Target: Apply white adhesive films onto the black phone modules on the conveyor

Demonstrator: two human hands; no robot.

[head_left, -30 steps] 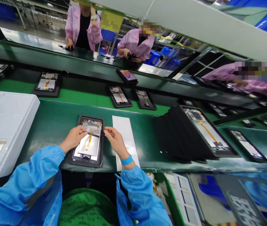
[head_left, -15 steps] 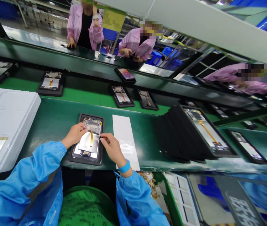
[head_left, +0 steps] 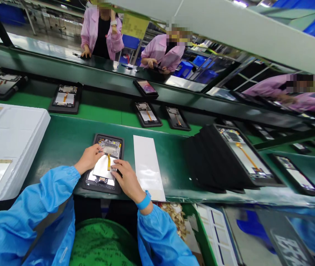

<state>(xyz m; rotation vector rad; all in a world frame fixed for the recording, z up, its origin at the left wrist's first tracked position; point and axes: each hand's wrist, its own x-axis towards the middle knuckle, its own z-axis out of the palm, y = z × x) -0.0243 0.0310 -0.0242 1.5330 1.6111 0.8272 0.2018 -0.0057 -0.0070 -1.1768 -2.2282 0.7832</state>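
Observation:
An opened tablet (head_left: 109, 147) lies in a black foam tray (head_left: 87, 181) before me, its circuit board bare at the top. Over its lower half sits a flat, silver-white battery (head_left: 102, 168), slightly askew. A thin orange flex cable (head_left: 109, 162) runs down across it. My left hand (head_left: 90, 158) pinches the battery's upper left corner, where thin wires show. Over the battery's right side is my right hand (head_left: 127, 180), its fingers bent and apart. Thumb and forefinger tips are close beside the cable; whether they touch it is unclear.
A white sheet (head_left: 148, 166) lies right of the tray. Further right leans a stack of black foam trays (head_left: 210, 159), with an opened tablet on top. White plastic trays (head_left: 32, 147) stand at left. Several trayed tablets line the green belt (head_left: 102, 114); co-workers sit beyond.
My right hand has moved left from the battery's right edge, in over its face towards the orange cable. My left hand keeps its place at the upper left corner.

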